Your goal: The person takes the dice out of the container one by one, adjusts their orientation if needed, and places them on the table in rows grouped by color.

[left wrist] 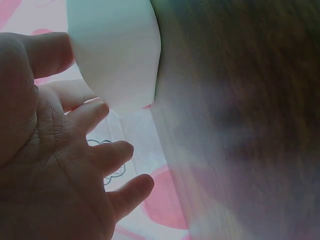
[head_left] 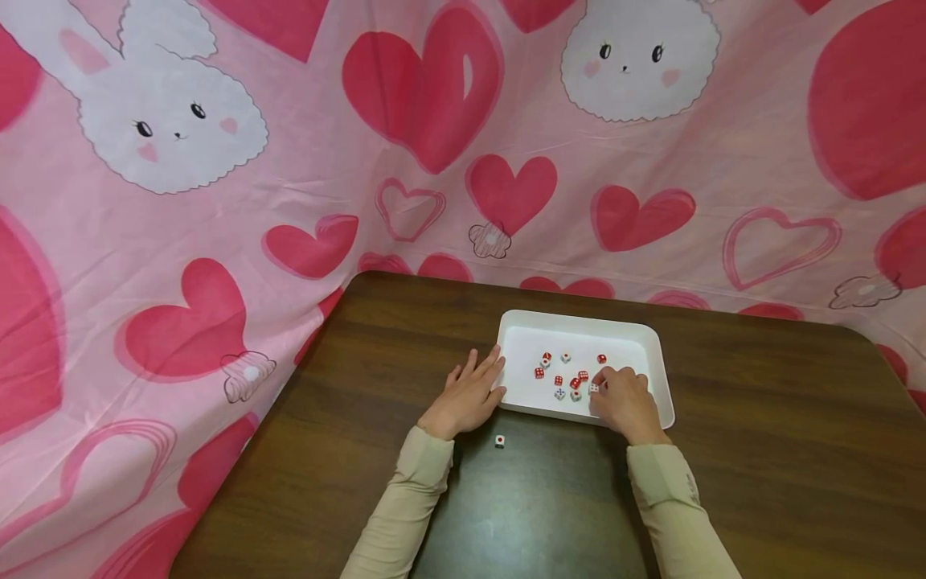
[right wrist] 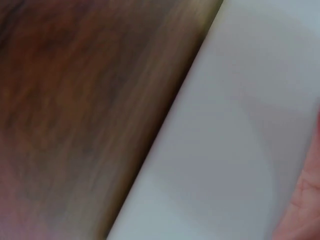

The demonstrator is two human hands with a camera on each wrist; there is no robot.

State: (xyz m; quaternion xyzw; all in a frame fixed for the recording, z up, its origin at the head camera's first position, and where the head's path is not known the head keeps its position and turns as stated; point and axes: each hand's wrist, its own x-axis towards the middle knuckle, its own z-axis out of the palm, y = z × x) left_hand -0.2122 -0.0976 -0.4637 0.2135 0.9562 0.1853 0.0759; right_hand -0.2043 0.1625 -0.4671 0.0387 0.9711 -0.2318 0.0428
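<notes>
A white tray holds several red dice and white dice. In the head view, my right hand reaches over its near wall at the right, pinching a white die at the fingertips. The right wrist view shows only a strip of that palm beside the tray's wall. My left hand touches the tray's left end with fingers spread and fairly straight. In the left wrist view, its thumb and fingertips show beside the white wall.
One white die with a red pip lies on the dark wooden table, in front of the tray near the left wrist. Pink cloth printed with hearts and rabbits hangs along the table's back and left edges.
</notes>
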